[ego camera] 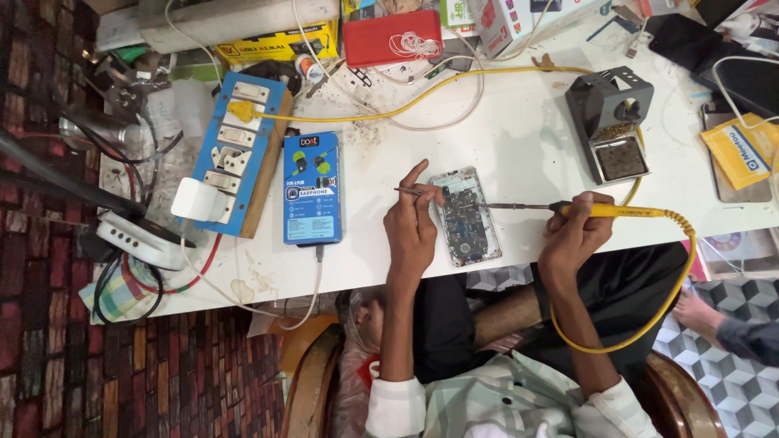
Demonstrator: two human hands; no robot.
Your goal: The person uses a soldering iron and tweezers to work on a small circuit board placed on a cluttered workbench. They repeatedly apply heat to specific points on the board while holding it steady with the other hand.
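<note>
White worktop (519, 138), seen from above, with the person seated at its near edge. Blue switch board (235, 154) at far left, carrying a yellow plug and a white adapter. Blue earphone box (312, 188) lying flat just right of the board. Red case (392, 36) near the far edge, with a coil of white wire on top. Dark metal soldering stand (610, 113) to the right, its tray holding a sponge; a yellow cable runs past it. Opened phone (464, 215), back cover off and circuit board exposed, lying flat near the front edge of the worktop, between the two hands. Left hand (412, 227) just left of the phone, its grip closed on thin metal tweezers (415, 191) whose tips reach the phone's upper left corner. Right hand (574, 231) to the right of the phone, its grip clamped around the yellow handle of a soldering iron (568, 208); the metal tip points left and meets the upper part of the board.
</note>
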